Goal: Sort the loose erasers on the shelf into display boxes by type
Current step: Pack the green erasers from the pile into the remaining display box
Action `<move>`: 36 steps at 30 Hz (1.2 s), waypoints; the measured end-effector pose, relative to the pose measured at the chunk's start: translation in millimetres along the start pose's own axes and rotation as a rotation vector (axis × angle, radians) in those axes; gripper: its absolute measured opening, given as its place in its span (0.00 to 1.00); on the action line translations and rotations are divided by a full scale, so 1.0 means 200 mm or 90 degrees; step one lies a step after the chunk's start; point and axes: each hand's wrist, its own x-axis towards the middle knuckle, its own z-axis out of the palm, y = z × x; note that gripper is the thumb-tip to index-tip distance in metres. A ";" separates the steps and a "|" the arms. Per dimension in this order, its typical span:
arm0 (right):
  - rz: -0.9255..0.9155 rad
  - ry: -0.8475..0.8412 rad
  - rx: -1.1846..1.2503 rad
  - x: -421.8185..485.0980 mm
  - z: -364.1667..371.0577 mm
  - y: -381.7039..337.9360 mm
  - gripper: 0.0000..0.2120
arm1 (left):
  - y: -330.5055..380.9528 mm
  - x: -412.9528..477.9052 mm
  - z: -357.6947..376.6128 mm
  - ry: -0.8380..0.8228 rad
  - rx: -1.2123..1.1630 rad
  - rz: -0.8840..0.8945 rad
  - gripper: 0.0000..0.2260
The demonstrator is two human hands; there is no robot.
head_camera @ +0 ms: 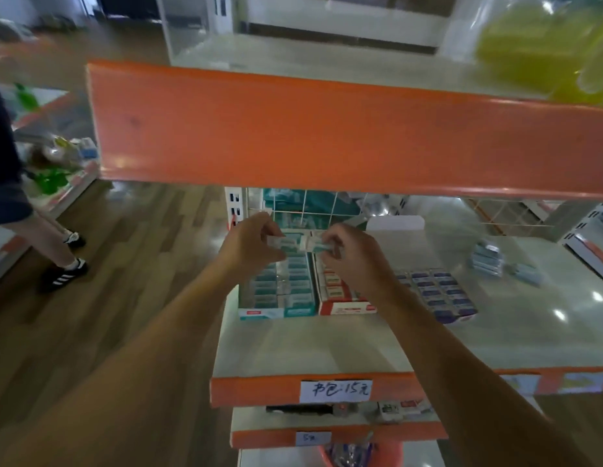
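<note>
My left hand pinches a teal-sleeved eraser above the back of the teal display box, which holds rows of matching erasers. Close beside it, my right hand pinches another teal-sleeved eraser. The two erasers almost touch end to end. A red display box stands right of the teal one, partly hidden by my right forearm. A blue display box with several blue erasers sits further right. Loose blue-grey erasers lie in a small pile at the shelf's right.
An orange upper shelf edge hangs low over the work area. A wire grid backs the shelf. A price label is stuck on the shelf's front lip. Another person's legs stand on the wooden floor at left.
</note>
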 end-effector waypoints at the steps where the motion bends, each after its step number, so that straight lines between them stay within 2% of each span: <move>1: -0.008 -0.009 -0.019 0.02 0.01 -0.02 0.11 | -0.02 0.00 -0.02 0.002 0.007 -0.012 0.16; 5: -0.022 -0.051 -0.100 0.09 0.09 -0.04 0.11 | -0.12 0.01 -0.06 0.017 0.033 -0.043 0.14; 10: -0.023 -0.060 -0.111 0.15 0.18 -0.03 0.10 | -0.20 0.00 -0.06 0.039 0.044 -0.056 0.13; 18: -0.053 -0.094 -0.136 0.18 0.22 -0.02 0.08 | -0.20 0.02 -0.03 0.037 0.139 -0.018 0.07; 25: -0.108 -0.086 -0.172 0.18 0.22 -0.04 0.06 | -0.23 0.02 -0.01 0.033 0.164 0.022 0.09; 31: -0.083 -0.088 -0.149 0.19 0.23 -0.02 0.04 | -0.25 0.02 0.02 0.072 0.211 0.082 0.09; 36: -0.062 -0.093 -0.202 0.21 0.24 -0.06 0.03 | -0.25 -0.02 0.05 0.079 0.230 0.086 0.10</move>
